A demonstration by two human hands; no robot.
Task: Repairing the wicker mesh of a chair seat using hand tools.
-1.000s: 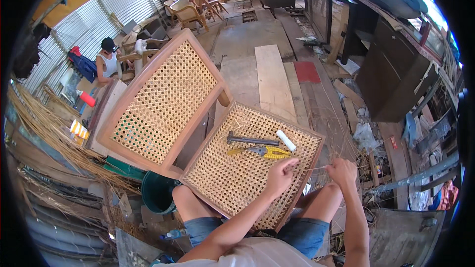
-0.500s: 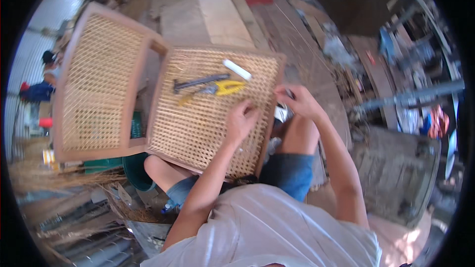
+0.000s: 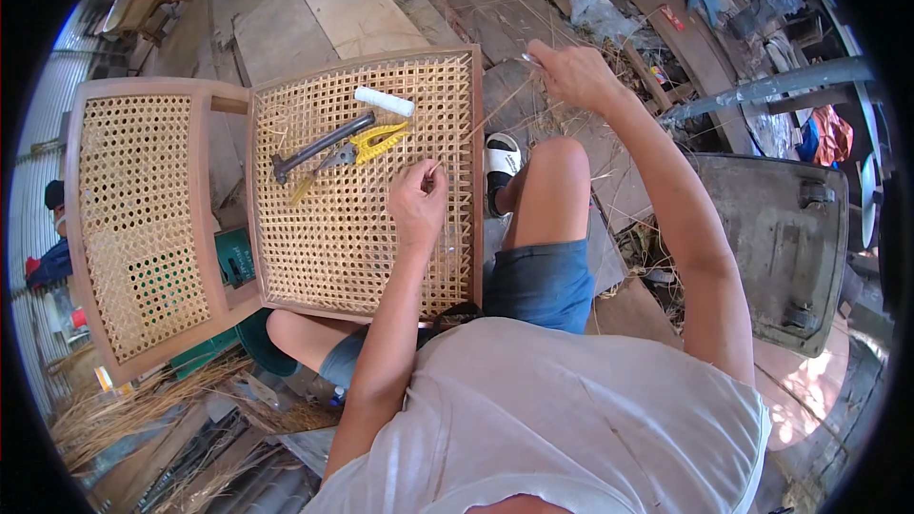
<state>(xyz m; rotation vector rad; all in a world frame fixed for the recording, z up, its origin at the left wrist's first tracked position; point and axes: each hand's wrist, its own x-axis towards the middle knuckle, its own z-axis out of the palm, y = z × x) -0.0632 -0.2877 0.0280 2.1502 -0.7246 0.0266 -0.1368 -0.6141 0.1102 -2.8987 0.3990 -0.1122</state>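
Note:
A wooden chair frame with a woven cane seat (image 3: 333, 262) lies across my lap, its cane back panel (image 3: 143, 200) to the left. Over the right part of the seat, my left hand (image 3: 419, 205) is closed in a pinch; what it holds is too small to name. My right hand (image 3: 576, 76) is raised off the seat's far right corner, fingers closed round a small thing with a pale tip, mostly hidden. On the weave rest a dark hammer (image 3: 328, 146), yellow-handled pliers (image 3: 376, 145) and a white cylindrical stick (image 3: 384, 101).
Wooden boards (image 3: 352, 5) cover the floor ahead. Loose cane strands (image 3: 152, 400) lie at lower left beside a green tub (image 3: 267, 343). At right are a grey metal pipe (image 3: 762, 90) and a dirty grey lid-like panel (image 3: 762, 238).
My right hand has moved from the seat's right edge up and away to the far right. My left hand stays pinched over the seat. The view has shifted, and the chair appears further left.

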